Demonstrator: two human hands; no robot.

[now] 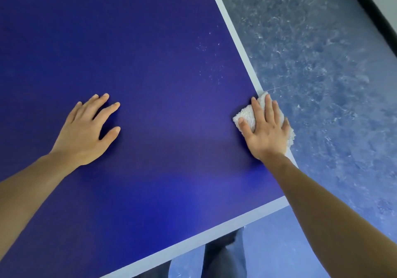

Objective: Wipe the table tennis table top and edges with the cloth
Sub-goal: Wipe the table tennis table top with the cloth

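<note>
The blue table tennis table top (pixel 161 62) fills most of the view, with a white line along its right edge (pixel 242 43) and near edge (pixel 214 231). A folded white terry cloth (pixel 247 115) lies on the right edge line. My right hand (pixel 267 129) presses flat on the cloth, fingers straight and spread, covering most of it. My left hand (pixel 88 131) rests on the bare blue surface further left, fingers spread. White dust specks (pixel 206 45) show on the blue beyond the cloth.
A mottled grey-blue floor (pixel 322 73) lies beyond the right edge, and a dark baseboard (pixel 373 4) runs along the top right corner. My trouser legs (pixel 223 254) show below the near edge at the table's corner.
</note>
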